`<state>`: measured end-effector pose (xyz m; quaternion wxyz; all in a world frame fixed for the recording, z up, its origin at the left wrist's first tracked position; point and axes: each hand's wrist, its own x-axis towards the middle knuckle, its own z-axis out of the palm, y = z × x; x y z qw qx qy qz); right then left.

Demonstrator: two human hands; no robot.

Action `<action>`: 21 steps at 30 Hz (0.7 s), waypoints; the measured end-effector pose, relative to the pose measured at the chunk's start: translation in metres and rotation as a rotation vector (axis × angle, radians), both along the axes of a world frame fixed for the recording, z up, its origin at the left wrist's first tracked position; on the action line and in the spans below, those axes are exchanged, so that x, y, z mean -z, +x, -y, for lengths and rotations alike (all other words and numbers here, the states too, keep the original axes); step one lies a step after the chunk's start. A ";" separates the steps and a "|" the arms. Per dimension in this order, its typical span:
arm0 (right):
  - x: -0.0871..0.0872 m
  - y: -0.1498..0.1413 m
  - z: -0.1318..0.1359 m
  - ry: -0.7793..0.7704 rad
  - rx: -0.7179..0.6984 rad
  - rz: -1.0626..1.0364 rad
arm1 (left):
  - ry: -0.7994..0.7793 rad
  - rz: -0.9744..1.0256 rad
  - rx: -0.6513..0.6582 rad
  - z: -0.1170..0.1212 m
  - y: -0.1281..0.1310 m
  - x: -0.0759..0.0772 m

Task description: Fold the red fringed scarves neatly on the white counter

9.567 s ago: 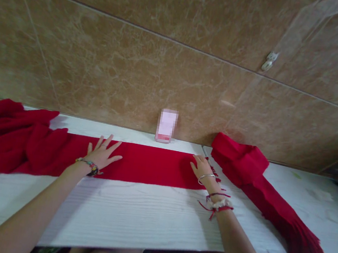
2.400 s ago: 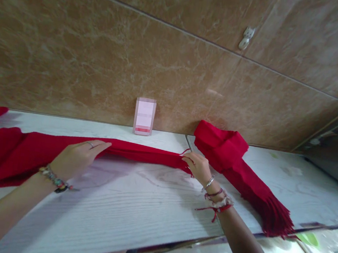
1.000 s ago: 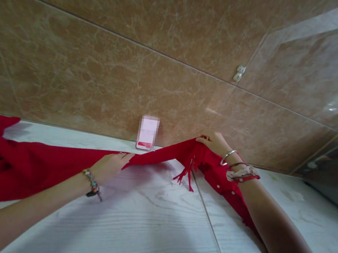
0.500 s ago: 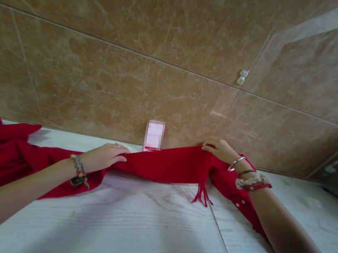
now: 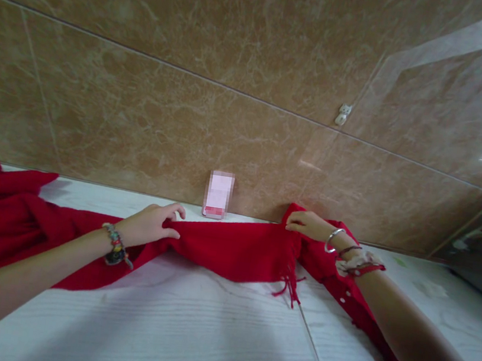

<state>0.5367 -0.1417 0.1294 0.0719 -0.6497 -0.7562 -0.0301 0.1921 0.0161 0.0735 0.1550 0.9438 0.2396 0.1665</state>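
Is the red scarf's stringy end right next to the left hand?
No, the red scarf's fringe is just below the right hand.

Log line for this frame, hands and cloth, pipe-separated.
left hand: open, at red cloth | right hand: gripping its fringed end | counter: pale, under cloth

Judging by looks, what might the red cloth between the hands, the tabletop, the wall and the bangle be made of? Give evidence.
Red cloth: matte woven or knitted fabric, fibre unclear; drapes, ends in fringe.
Tabletop: perhaps wood-look laminate; grain-like lines.
Wall: probably polished stone or stone-look tile; veining, joints, reflections.
Bangle: likely polished metal; silvery shine.
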 end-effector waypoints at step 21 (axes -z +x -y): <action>0.007 -0.001 0.018 0.129 0.130 -0.138 | -0.050 -0.087 -0.060 -0.003 -0.014 0.010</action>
